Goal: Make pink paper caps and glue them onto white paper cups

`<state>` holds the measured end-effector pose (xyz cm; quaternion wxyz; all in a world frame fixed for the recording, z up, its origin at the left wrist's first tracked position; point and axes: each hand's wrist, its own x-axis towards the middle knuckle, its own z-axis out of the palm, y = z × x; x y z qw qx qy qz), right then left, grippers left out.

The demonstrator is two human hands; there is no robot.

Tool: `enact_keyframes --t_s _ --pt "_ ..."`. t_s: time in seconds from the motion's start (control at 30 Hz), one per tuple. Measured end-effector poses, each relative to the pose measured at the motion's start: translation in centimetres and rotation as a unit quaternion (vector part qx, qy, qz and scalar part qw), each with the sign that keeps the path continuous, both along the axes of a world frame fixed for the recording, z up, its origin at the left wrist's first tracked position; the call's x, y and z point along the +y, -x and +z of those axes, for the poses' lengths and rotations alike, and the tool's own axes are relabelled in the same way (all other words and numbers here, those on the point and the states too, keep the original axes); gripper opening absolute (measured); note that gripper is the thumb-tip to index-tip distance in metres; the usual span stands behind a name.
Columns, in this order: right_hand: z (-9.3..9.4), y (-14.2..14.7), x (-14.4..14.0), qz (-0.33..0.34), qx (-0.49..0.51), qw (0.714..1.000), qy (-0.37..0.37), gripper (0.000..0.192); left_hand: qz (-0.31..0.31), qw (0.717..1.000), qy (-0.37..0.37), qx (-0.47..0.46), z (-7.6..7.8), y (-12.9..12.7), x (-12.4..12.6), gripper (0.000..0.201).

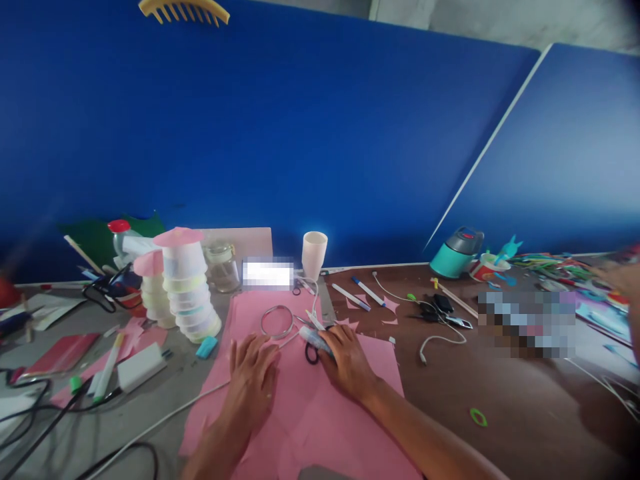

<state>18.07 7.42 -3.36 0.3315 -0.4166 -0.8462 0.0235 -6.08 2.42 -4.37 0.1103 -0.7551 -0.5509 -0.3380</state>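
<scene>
Head view, right hand (pixel 349 361), grip pinching translucent tube (pixel 314 337), long axis pointing away leftward, left hand (pixel 253 375) spread on pink paper (pixel 310 417)

Over on the right, a teal flask (pixel 452 261) stands near the blue partition (pixel 300 133), where a yellow comb (pixel 197 4) (quite a wide-toothed one) shows high up. A glass jar (pixel 223 275) stands further left; a green ring (pixel 473 417) lies on the brown worktop (pixel 435 400).
</scene>
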Motion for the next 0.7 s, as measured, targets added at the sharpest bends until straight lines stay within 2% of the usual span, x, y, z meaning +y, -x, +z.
enact_keyframes --t_s 0.17,0.47,0.7 --pt "-0.5 -0.06 0.24 -0.019 0.025 0.999 0.003 0.021 0.01 1.0 0.01 0.011 -0.16 0.07 -0.04 0.028" --pt "0.33 -0.15 0.22 -0.038 -0.012 0.999 0.034 0.011 0.029 0.999 0.036 0.024 -0.27 0.11 -0.07 0.025" --pt "-0.41 -0.92 1.0 -0.034 0.047 0.998 -0.005 0.022 0.037 0.997 0.062 0.023 -0.18 0.31 -0.05 0.025"
